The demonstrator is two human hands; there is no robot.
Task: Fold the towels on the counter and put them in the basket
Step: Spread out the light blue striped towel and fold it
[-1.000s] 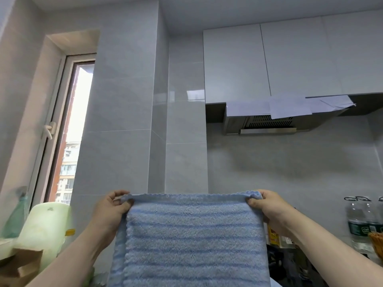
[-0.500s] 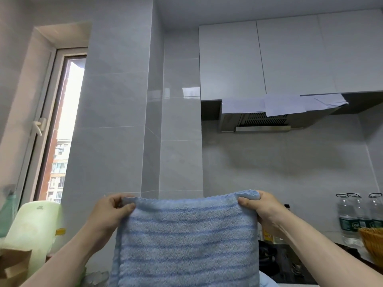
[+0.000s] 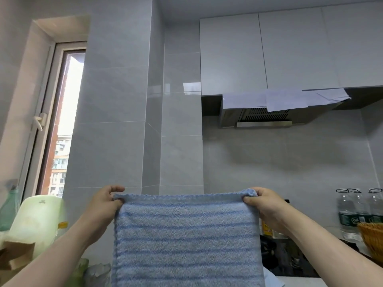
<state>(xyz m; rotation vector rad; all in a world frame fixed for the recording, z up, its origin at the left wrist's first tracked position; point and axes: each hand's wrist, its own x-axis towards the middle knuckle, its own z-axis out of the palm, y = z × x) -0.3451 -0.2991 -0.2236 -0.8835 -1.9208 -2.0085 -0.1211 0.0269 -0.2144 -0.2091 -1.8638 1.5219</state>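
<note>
Two bare hands hold a towel up in front of the camera. The left hand (image 3: pixel 103 206) pinches the towel's upper left corner, thumb in front and fingers curled behind. The right hand (image 3: pixel 267 206) pinches the upper right corner in the same way, with a small bunch of cloth above its thumb. Both forearms reach up from the bottom corners of the view.

The light blue towel (image 3: pixel 186 241) hangs flat in the air, its broad face towards the viewer. Its top edge is pulled straight and level from left to right between the hands. Darker blue stripes run across it, parallel to that edge. The cloth drops straight down past the bottom of the view, so its full length, and which side is longer, cannot be told.

To the right, low at the edge, is part of a woven wicker basket (image 3: pixel 372 237). Just behind it stand three clear water bottles (image 3: pixel 348 216). Below the right forearm lie a dark hob (image 3: pixel 290 264) and a strip of pale counter (image 3: pixel 300 281).

The room is a kitchen with grey tiled walls (image 3: pixel 112 121). Pale wall cabinets (image 3: pixel 290 52) hang at the upper right, with a range hood (image 3: pixel 263 118) beneath them and sheets of white paper (image 3: pixel 286 99) along its front. On the left is a tall, narrow window (image 3: pixel 66 125) showing buildings outside. Below it sit a pale green container (image 3: pixel 35 218) and a brown paper bag (image 3: pixel 14 253).
</note>
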